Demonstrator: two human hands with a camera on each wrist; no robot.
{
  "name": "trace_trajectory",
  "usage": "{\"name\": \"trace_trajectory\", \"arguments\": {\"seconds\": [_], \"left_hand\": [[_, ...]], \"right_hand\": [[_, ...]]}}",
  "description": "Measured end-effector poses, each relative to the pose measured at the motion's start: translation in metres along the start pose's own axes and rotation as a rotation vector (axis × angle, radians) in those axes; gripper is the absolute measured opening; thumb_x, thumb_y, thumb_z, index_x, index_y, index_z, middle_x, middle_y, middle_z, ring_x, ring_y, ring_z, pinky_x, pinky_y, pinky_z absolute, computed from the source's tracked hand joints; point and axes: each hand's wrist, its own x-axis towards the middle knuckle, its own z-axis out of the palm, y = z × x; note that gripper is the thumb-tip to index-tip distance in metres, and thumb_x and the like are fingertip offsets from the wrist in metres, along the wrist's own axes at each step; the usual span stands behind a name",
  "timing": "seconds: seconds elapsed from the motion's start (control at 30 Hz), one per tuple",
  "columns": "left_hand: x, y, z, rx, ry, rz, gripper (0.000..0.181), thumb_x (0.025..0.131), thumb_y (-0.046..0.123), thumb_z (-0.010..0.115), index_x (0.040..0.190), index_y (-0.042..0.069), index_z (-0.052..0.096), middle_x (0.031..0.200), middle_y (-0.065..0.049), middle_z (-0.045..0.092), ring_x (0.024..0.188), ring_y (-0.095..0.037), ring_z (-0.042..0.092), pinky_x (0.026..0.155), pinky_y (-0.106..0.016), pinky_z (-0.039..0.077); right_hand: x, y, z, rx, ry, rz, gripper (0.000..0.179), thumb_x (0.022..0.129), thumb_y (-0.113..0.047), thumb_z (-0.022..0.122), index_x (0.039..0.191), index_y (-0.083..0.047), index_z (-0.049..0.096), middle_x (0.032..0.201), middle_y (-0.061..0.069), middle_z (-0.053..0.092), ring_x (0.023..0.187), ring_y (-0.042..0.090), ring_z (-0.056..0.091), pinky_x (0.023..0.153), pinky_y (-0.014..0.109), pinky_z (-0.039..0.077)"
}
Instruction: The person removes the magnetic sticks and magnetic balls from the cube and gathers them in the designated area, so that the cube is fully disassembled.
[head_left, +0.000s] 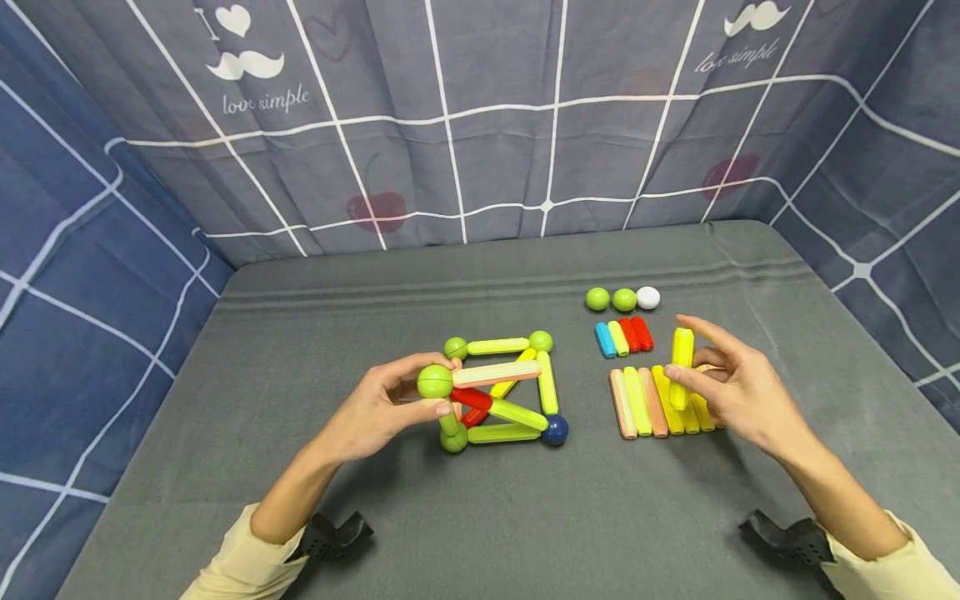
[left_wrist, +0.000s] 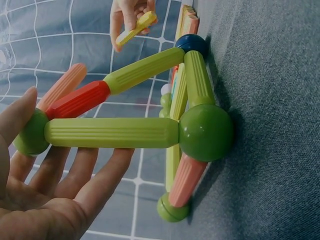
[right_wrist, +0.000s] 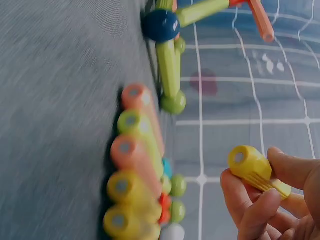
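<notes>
A magnetic stick-and-ball frame [head_left: 504, 433] stands on the grey cloth, its square base of light green and other rods joined by green balls and a dark blue ball [head_left: 555, 430]. My left hand [head_left: 378, 408] grips the raised green ball [head_left: 435, 382] at its upper left corner, thumb on one side and fingers behind. From that ball a peach rod [head_left: 497, 373] juts rightward with its far end free, and a red rod [left_wrist: 80, 100] slopes down toward the blue ball. My right hand [head_left: 746, 392] pinches a yellow magnetic rod [head_left: 681, 367] upright between thumb and fingers, above the row of rods.
Below the right hand lies a row of peach, light green and yellow rods [head_left: 636, 404]. Behind it are several short blue, yellow and red rods [head_left: 625, 337], then two green balls [head_left: 625, 300] and a white ball [head_left: 648, 297]. Checked curtains [head_left: 495, 167] enclose the back and sides.
</notes>
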Motion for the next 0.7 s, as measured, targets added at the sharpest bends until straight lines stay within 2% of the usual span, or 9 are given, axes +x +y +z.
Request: {"name": "trace_trajectory", "arguments": {"seconds": [0.17, 0.3, 0.4, 0.57, 0.6, 0.7], "left_hand": [[0.0, 0.0, 0.0, 0.001, 0.004, -0.001, 0.04, 0.088, 0.005, 0.073, 0.127, 0.007, 0.062, 0.119, -0.01, 0.064, 0.098, -0.03, 0.066, 0.081, -0.037, 0.056], [0.0, 0.0, 0.0, -0.01, 0.006, 0.003, 0.04, 0.088, 0.004, 0.073, 0.127, 0.007, 0.063, 0.118, -0.011, 0.063, 0.097, -0.031, 0.066, 0.08, -0.037, 0.056], [0.0, 0.0, 0.0, -0.016, 0.004, 0.005, 0.04, 0.088, 0.003, 0.073, 0.127, 0.007, 0.062, 0.118, -0.012, 0.063, 0.097, -0.031, 0.066, 0.081, -0.037, 0.056], [0.0, -0.001, 0.001, -0.019, 0.0, 0.012, 0.04, 0.088, 0.002, 0.073, 0.126, 0.006, 0.062, 0.116, -0.012, 0.064, 0.095, -0.03, 0.067, 0.08, -0.037, 0.056], [0.0, -0.001, 0.001, -0.018, -0.001, 0.013, 0.04, 0.088, 0.002, 0.073, 0.126, 0.006, 0.062, 0.115, -0.012, 0.064, 0.095, -0.03, 0.067, 0.08, -0.037, 0.056], [0.0, -0.001, 0.001, -0.019, -0.005, 0.016, 0.039, 0.088, 0.002, 0.073, 0.126, 0.007, 0.062, 0.115, -0.012, 0.064, 0.095, -0.03, 0.067, 0.08, -0.037, 0.056]], "right_hand": [[-0.008, 0.014, -0.013, 0.009, 0.016, 0.063, 0.063, 0.092, -0.008, 0.071, 0.147, -0.006, 0.04, 0.075, 0.007, 0.062, 0.044, 0.024, 0.05, 0.04, 0.031, 0.041], [-0.011, 0.022, -0.022, -0.066, 0.058, 0.109, 0.065, 0.091, -0.012, 0.073, 0.146, -0.004, 0.039, 0.075, 0.002, 0.064, 0.045, 0.02, 0.05, 0.04, 0.028, 0.041], [-0.012, 0.026, -0.03, -0.165, 0.108, 0.105, 0.062, 0.09, -0.012, 0.074, 0.142, -0.002, 0.041, 0.08, 0.006, 0.067, 0.046, 0.012, 0.049, 0.04, 0.026, 0.039], [-0.013, 0.033, -0.044, -0.31, 0.156, 0.08, 0.055, 0.089, -0.011, 0.075, 0.136, 0.0, 0.05, 0.095, 0.026, 0.065, 0.061, -0.005, 0.054, 0.046, 0.022, 0.04], [-0.012, 0.035, -0.047, -0.335, 0.16, 0.077, 0.054, 0.089, -0.012, 0.075, 0.135, 0.0, 0.051, 0.096, 0.027, 0.065, 0.066, -0.007, 0.054, 0.048, 0.021, 0.04], [-0.01, 0.043, -0.053, -0.387, 0.146, 0.091, 0.052, 0.089, -0.014, 0.075, 0.134, 0.001, 0.053, 0.097, 0.027, 0.063, 0.065, -0.007, 0.052, 0.048, 0.023, 0.041]]}}
